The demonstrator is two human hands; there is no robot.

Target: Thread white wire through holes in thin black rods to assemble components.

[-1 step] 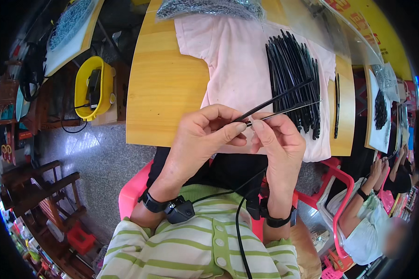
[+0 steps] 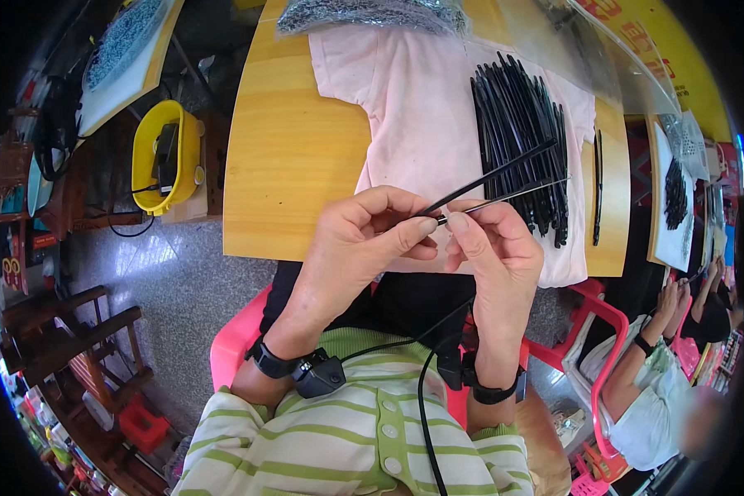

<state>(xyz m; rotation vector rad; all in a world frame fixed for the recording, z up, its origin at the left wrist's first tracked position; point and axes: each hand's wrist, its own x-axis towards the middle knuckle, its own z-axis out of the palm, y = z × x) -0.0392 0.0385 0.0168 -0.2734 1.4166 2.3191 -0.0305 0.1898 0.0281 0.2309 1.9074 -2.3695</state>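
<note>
My left hand pinches the near ends of slim black sticks between thumb and fingers. They fan out in a narrow V toward the upper right; the lower one is thinner, with a shiny wire-like edge. Whether they join inside my fingers is hidden. My right hand closes thumb and fingertips on the lower stick, touching my left fingertips. A tiny pale bit shows there, too small to name. Just beyond lies a dense bundle of similar black sticks on a pink shirt spread over the wooden table.
A clear bag of small dark pieces lies at the table's far edge. Two loose black sticks rest at the right side. A yellow bin stands left of the table. At the right, another person sits by a pink chair.
</note>
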